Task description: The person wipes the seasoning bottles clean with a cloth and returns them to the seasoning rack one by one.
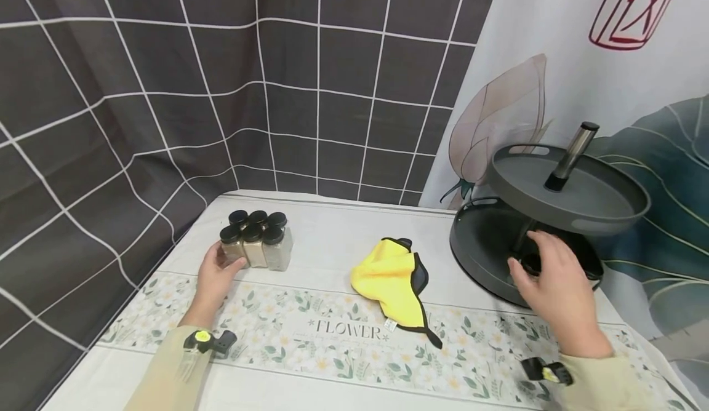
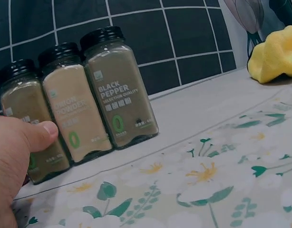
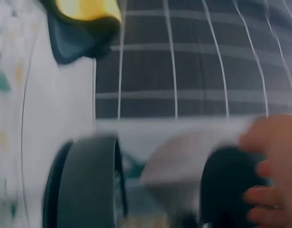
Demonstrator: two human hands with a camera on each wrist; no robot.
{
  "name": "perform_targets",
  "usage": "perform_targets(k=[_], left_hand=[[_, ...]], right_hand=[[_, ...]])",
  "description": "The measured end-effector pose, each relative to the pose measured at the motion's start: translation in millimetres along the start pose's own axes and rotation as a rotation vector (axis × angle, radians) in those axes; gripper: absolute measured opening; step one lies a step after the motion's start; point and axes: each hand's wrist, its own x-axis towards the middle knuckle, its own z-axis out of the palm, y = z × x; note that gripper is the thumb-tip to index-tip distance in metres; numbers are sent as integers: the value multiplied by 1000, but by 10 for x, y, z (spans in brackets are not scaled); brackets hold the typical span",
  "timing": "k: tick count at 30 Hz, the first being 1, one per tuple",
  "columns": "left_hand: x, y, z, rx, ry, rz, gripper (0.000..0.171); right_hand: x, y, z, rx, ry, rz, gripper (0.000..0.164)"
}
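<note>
Several square spice jars point(image 1: 255, 253) with black lids stand in a tight block at the left of the table. My left hand point(image 1: 216, 279) holds the nearest left jar point(image 2: 51, 161), thumb across its front; its other fingers are hidden. Beside it are an onion powder jar point(image 2: 77, 114) and a black pepper jar point(image 2: 120, 92). At the right, my right hand point(image 1: 562, 282) is at the front of a grey two-tier tray point(image 1: 576, 214), thumb and fingers apart. A small dark round thing point(image 1: 532, 264) shows between them on the lower tier; its kind is unclear.
A yellow cloth point(image 1: 388, 279) with dark edging lies crumpled mid-table, across the edge of a flower-printed band point(image 1: 332, 352). The tray's upper tier point(image 1: 615, 192) overhangs the lower one, with a metal post point(image 1: 573, 152) on top. Behind hangs a dark gridded curtain point(image 1: 354, 109).
</note>
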Motion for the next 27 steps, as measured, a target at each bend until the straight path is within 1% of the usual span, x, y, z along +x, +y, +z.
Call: perform_targets(k=[2,3,4,6,8,12,14,16,19,21,23,25,27], left_hand=[[-22,9,-29,26,3,-14,74],[-42,15,-42,42,4,-20,75],[-66,20,-55,63,1,-29,76],[-134,35,-81,87,-13,-40,78],[-223,55,-106,104,-45,-42,78],[-446,109,-128,138,-187,-22,80],[-561,149,-78,136,-261,-5,81],[-662,192,40,111,-307,31,79],[-786,308,321,48,-354,100,73],[-844,393,538,12,-370,163,68],[-886,492,745,2,-387,212,64],[-902,582,935,16,-405,259,61],[-900,672,1099,50,-429,286,60]], right_hand=[[44,-234,128,11,166,-144,49],[67,-339,217,24,206,-215,44],[91,-441,318,38,204,-275,41],[135,-641,553,82,135,-367,39],[177,-836,803,129,20,-422,42],[241,-1190,1224,161,-255,-466,55],[260,-1318,1385,141,-373,-469,60],[270,-1403,1503,108,-453,-465,63],[277,-1457,1607,66,-510,-445,64],[279,-1457,1644,52,-515,-441,61],[278,-1437,1669,45,-505,-446,55],[273,-1409,1686,34,-488,-456,48],[266,-1376,1698,27,-471,-455,43]])
